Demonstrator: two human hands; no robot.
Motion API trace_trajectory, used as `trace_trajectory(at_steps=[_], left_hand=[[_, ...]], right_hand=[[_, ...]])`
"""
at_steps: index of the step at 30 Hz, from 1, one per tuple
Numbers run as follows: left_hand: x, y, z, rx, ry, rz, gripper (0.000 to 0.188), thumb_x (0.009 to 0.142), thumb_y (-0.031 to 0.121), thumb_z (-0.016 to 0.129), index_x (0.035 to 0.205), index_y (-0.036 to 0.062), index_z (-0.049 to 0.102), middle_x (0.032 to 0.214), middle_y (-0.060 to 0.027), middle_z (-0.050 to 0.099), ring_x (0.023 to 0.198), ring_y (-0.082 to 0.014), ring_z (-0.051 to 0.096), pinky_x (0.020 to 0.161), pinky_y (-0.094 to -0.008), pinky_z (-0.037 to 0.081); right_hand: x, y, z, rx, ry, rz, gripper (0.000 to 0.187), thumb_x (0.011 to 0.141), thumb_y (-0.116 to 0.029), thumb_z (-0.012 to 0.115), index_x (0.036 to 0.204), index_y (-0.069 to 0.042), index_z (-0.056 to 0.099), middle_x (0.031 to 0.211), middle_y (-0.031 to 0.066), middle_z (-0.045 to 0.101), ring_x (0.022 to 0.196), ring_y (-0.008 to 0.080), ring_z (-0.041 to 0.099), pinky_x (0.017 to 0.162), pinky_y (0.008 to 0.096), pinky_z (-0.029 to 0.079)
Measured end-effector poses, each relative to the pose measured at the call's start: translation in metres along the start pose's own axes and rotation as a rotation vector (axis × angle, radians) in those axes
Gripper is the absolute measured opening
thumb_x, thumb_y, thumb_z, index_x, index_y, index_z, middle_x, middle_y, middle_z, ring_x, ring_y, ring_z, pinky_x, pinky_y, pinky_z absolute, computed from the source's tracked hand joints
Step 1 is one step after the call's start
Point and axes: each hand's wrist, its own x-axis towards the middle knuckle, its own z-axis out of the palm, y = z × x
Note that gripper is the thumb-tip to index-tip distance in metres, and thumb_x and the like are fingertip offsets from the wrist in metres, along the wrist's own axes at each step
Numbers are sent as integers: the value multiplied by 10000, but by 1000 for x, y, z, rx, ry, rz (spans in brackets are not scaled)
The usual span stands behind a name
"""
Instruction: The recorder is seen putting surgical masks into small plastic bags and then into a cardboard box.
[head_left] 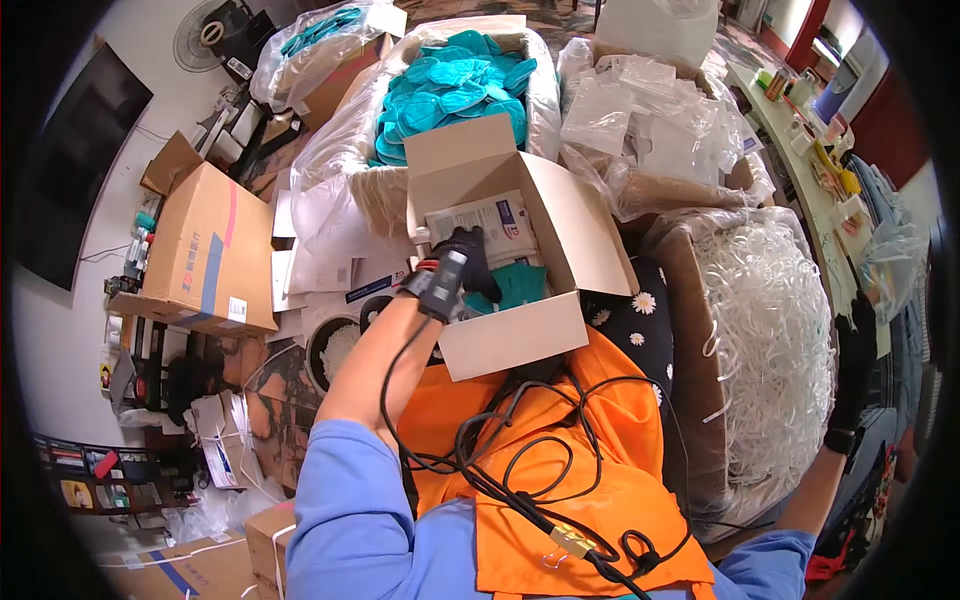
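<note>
My left hand (466, 262), in a black glove, reaches into an open cardboard box (515, 340) on my lap. It rests palm down on the contents, with the thumb apart from the fingers; the fingertips are partly hidden. Under and beyond it lie white printed packets (497, 222). Teal folded face masks (515, 287) sit at the box's near end, beside the thumb. At the far right, my black-gloved right hand (858, 345) is stretched out beside a long table (790, 150), past a carton of white straps (765, 350). Its fingers look extended, with nothing visible in them.
Ahead stands a plastic-lined carton of teal masks (455, 90). To its right is a carton of clear plastic bags (650, 115). A closed-sided brown carton (215, 250) stands at left. Black cables (500, 450) loop over my orange apron (600, 470).
</note>
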Motion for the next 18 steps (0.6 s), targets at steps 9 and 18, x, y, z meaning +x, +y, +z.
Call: trace_trajectory(at_steps=[9,18], left_hand=[[7,9,-3,51,163,-53,878,552,395,856,1269,31,501,1260,-216,521,1156,-369,547,950,-428,478],[-17,24,38,83,-14,-43,778,555,621,750,1018,5,650,1081,-215,659,936,-327,677,809,-398,531]], right_hand=[[-19,-43,1,47,-10,97,313,898,-96,622,1205,-41,593,1217,118,613,1156,247,558,1007,354,408],[-26,-89,37,29,26,-113,328,844,-23,658,1166,-26,600,1193,115,615,1136,231,563,1002,350,416]])
